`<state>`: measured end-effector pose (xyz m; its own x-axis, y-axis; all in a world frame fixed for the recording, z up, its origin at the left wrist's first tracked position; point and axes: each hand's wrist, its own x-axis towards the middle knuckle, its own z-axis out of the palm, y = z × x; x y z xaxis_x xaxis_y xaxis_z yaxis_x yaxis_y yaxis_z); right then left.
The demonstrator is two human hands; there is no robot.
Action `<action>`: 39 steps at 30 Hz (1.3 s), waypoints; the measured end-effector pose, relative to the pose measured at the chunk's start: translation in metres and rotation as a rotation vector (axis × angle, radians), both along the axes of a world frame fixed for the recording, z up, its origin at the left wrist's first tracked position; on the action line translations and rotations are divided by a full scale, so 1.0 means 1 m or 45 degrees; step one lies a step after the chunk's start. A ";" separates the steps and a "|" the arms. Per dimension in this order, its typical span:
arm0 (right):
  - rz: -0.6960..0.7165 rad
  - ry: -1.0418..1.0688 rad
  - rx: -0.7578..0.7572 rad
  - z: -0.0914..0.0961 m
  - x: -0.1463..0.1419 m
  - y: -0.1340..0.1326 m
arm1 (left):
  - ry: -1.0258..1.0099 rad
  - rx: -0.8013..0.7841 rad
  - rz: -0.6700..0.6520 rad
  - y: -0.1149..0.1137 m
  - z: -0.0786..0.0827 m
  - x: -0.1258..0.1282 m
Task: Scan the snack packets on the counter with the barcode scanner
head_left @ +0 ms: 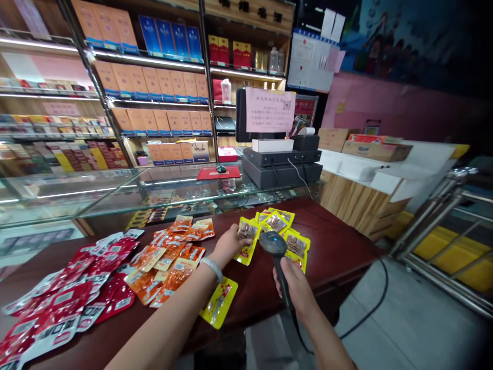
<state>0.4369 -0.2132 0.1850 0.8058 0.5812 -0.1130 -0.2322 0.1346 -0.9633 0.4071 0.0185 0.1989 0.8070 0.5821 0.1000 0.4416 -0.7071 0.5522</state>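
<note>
My right hand (pixel 295 282) is wrapped round the handle of a dark barcode scanner (pixel 274 244), whose head points forward over the table. My left hand (pixel 231 244) grips a yellow snack packet (pixel 248 232) by its left side, just left of the scanner head. Beyond and to the right lie more yellow packets (pixel 296 245), some overlapping. One yellow packet (pixel 219 302) lies alone below my left wrist. Orange packets (pixel 169 262) are heaped left of my left forearm. Farther left spreads a pile of red and white packets (pixel 73 288).
Behind the dark red table (pixel 335 226) stands a glass display counter (pixel 115 198) with a red mat (pixel 219 172) and a cash register (pixel 283 167). The scanner's cable (pixel 385 288) loops off to the right. A metal railing (pixel 439 221) stands at the right.
</note>
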 end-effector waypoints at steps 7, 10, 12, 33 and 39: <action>-0.089 -0.042 0.021 0.000 0.009 -0.019 | -0.062 -0.015 -0.071 -0.041 0.010 0.024; -0.165 -0.043 0.047 -0.006 0.014 -0.032 | -0.154 -0.014 -0.115 -0.071 0.004 0.045; -0.222 -0.055 0.057 -0.011 0.018 -0.041 | -0.277 0.044 -0.270 -0.095 -0.002 0.058; -0.337 0.076 0.033 -0.030 0.022 -0.070 | 0.051 0.515 -0.647 -0.137 -0.008 0.091; -0.199 0.162 0.018 -0.026 -0.001 -0.058 | 0.100 0.402 -0.265 -0.101 0.010 0.000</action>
